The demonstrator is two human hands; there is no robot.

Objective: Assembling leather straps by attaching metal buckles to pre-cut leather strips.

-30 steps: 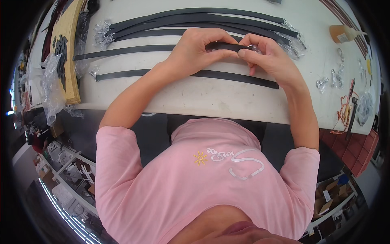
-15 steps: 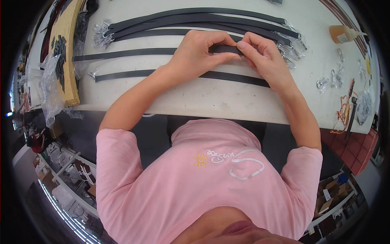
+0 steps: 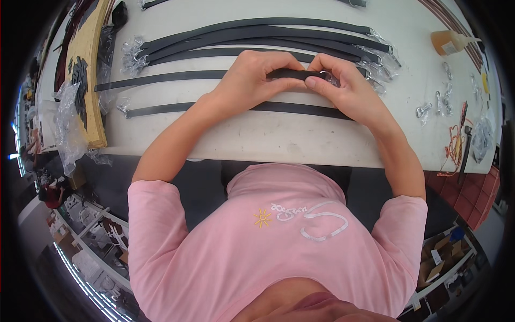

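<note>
White tbl (image 3: pixel 257 137): L hand (image 3: pixel 248 80) & R hand (image 3: pixel 353 91) tog., pinched on blk strap (image 3: pixel 287 74), forearms (image 3: pixel 176 138) angled inward

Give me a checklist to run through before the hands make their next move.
1. Left hand gripping the held black strap: ok.
2. Right hand pinching that strap too: ok.
3. Plastic-wrapped hardware secured to it: cannot tell, the right hand partly hides it.
4. Nearest black strap lying on the white table: ok.
5. Straps in the pile behind separated: not ok, they overlap.
6. Loose metal clasps away from both hands: ok.
</note>
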